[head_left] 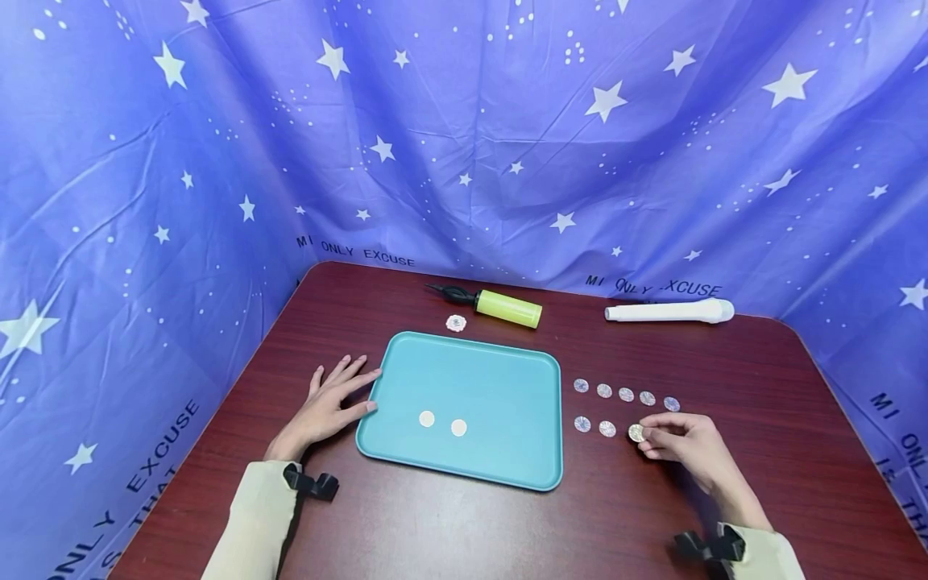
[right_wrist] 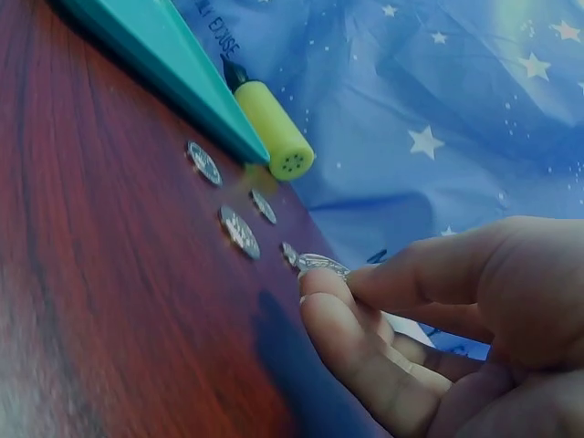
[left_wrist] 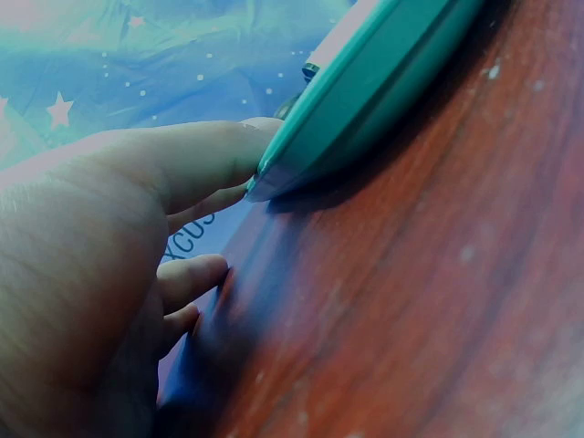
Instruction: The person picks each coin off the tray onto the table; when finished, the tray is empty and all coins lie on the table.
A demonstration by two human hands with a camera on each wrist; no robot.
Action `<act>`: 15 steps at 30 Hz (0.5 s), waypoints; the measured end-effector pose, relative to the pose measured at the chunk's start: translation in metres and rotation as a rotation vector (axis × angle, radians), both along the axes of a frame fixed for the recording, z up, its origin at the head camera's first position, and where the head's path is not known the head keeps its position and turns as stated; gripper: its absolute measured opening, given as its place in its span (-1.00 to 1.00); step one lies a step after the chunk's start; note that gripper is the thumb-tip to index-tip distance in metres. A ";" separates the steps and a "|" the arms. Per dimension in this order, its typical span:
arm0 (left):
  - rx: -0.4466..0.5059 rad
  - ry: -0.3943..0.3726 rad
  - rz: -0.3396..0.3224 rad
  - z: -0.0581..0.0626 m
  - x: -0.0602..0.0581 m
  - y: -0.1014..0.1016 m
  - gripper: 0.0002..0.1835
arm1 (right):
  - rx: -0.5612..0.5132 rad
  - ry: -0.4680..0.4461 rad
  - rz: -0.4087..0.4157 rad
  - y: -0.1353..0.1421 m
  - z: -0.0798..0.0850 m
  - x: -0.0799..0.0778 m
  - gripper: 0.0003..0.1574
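Observation:
My right hand point(head_left: 685, 447) pinches a round metallic coin point(head_left: 635, 433) between thumb and fingers, just above the table or touching it; I cannot tell which. Several similar coins point(head_left: 604, 391) form a back row right of the tray, and a front row of two coins point(head_left: 606, 428) lies left of the held one. My left hand point(head_left: 329, 407) has its fingers spread, the thumb and index finger touching the left rim of the turquoise tray point(head_left: 500, 459). On the tray rest two pale round discs point(head_left: 426, 419) point(head_left: 459, 428). The right wrist view shows the pinched coin point(right_wrist: 321, 265) partly covered by fingertips.
Behind the tray lie a yellow-green hand pump point(head_left: 509, 308) with a black nozzle and a small pale scalloped disc point(head_left: 456, 323). A white wand-like stick point(head_left: 667, 312) lies at the back right. Star-patterned blue cloth point(head_left: 478, 145) hangs around the dark red wooden table point(head_left: 406, 515).

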State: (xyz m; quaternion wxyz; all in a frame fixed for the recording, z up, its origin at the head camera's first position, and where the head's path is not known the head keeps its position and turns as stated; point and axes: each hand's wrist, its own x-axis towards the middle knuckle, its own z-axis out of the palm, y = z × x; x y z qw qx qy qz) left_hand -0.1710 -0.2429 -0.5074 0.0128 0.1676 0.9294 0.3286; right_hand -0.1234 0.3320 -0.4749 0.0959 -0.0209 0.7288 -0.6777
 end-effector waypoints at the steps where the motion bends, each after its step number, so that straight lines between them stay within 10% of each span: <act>1: -0.001 -0.001 0.000 0.000 0.000 0.000 -0.36 | 0.005 -0.009 -0.006 0.001 -0.001 0.000 -0.74; 15: 0.000 0.000 -0.001 -0.001 0.000 0.000 -0.36 | 0.139 -0.072 -0.070 -0.002 -0.004 -0.003 -0.84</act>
